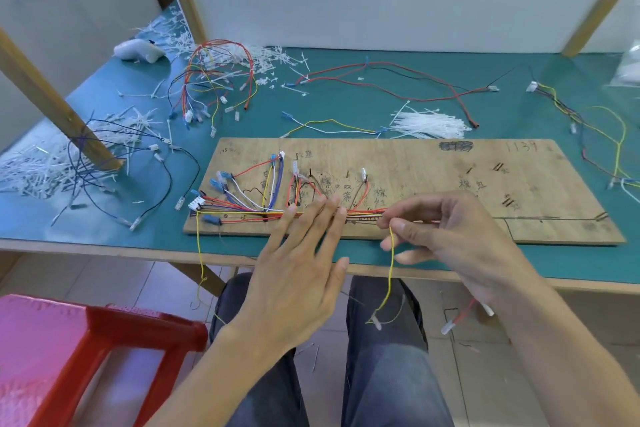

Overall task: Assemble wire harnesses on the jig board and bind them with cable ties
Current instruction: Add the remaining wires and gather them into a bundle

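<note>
A wooden jig board (pixel 433 177) lies on the green table near its front edge. A wire harness (pixel 249 201) of red, white, blue and yellow wires with connectors is strung between the board's pegs on its left half. My left hand (pixel 304 253) lies flat with straight fingers, fingertips resting on the wire bundle. My right hand (pixel 450 232) pinches a yellow wire (pixel 391 267) between thumb and forefinger; the wire hangs down over the table edge. A pile of white cable ties (pixel 429 125) lies just behind the board.
Loose harnesses (pixel 214 80) and red wires (pixel 398 80) lie at the back of the table (pixel 104 108). Cut tie scraps (pixel 45 167) cover the left side. Wooden posts (pixel 55 104) stand at left. A red stool (pixel 104 350) sits lower left.
</note>
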